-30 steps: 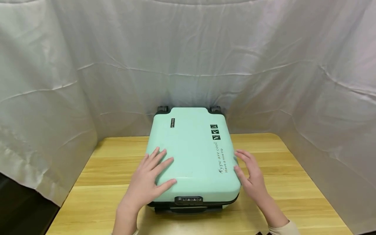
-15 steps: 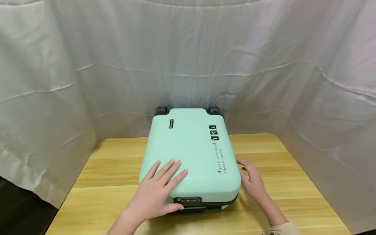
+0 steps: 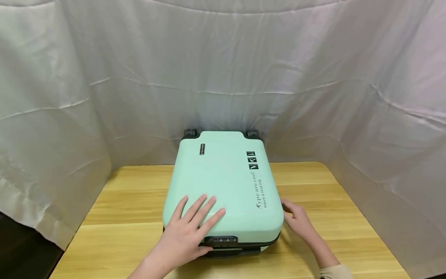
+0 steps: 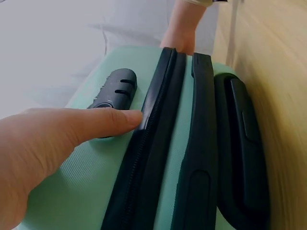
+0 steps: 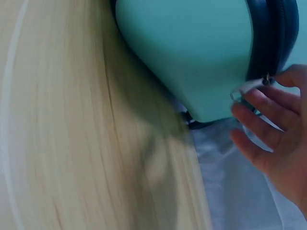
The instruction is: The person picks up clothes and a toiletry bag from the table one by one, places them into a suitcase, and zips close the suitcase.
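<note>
A mint green hard-shell suitcase lies flat on the wooden table. My left hand rests flat on its lid near the front left. Its thumb touches the black zipper seam beside the combination lock. My right hand is low against the case's right side. In the right wrist view its thumb and forefinger pinch a silver zipper pull at the seam.
White cloth hangs close around the table's back and both sides. Two black wheels point toward the back cloth. A black carry handle runs along the front face. Bare wood shows left and right of the case.
My left hand slid from the lid's left edge toward the front middle. My right hand dropped from the lid's right edge down to the side seam.
</note>
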Demonstrator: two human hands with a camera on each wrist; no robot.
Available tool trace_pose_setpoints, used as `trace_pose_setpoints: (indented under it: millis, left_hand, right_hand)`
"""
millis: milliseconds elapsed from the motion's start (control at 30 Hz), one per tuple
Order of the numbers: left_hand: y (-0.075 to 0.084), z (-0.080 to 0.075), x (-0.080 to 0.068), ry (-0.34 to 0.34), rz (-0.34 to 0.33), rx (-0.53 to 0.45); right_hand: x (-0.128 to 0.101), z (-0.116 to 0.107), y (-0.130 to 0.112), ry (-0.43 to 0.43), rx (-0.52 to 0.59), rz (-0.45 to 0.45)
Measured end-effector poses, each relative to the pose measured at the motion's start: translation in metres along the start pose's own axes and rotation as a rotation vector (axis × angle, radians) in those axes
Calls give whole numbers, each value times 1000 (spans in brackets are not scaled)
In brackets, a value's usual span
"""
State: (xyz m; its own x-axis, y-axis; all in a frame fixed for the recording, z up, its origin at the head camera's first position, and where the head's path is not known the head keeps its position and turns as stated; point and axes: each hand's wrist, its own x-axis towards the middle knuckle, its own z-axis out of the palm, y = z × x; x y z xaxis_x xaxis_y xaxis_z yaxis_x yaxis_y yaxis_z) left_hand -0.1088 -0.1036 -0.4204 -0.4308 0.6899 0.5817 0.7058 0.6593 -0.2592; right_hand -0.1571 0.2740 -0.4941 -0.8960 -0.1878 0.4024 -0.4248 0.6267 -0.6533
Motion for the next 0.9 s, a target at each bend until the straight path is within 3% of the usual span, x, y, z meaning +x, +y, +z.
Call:
trace_pose_setpoints:
  millis: [233, 400, 600, 767, 900]
  left_hand:
    - [0, 9, -4, 120, 41, 5]
    - [-3, 12, -4, 246, 85, 24]
    - [-7, 11, -4, 306, 98, 25]
    - [-7, 11, -5, 317, 96, 29]
    - [-5, 13, -5, 326, 95, 31]
  right_hand:
    - [-5, -5, 7, -129, 37, 23]
    - [-2, -7, 9, -109, -41, 4]
    - [4, -8, 9, -61, -117, -44]
    - [5, -5, 9, -16, -240, -174]
    - [5, -4, 14, 68, -389, -386]
